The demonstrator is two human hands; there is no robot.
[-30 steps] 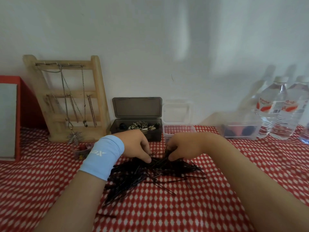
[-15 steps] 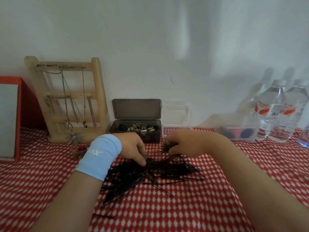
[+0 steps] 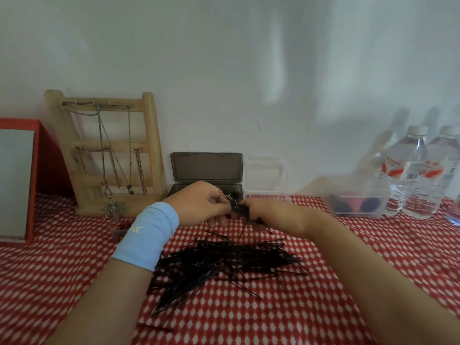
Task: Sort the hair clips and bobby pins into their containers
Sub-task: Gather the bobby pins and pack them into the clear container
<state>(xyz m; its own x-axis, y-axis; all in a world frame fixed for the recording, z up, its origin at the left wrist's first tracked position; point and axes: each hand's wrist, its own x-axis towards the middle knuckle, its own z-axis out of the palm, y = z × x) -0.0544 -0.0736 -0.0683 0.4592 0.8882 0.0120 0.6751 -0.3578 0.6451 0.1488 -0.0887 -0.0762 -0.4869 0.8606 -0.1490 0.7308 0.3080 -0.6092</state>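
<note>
Head view: both forearms reach forward over the red-checked tabletop (image 3: 74, 270) and meet above a loose pile of black bobby pins (image 3: 224, 265). The left hand (image 3: 196, 202), with a light-blue wristband (image 3: 146, 235) on its wrist, and the right hand (image 3: 271, 212) are raised off the cloth, knuckles up and fingertips facing each other. Their fingers (image 3: 214, 204) are curled and clamped on 1 small bunch of pins (image 3: 237, 207) held between them. The bunch is in front of the open dark box (image 3: 206, 168) and the clear box (image 3: 265, 175).
</note>
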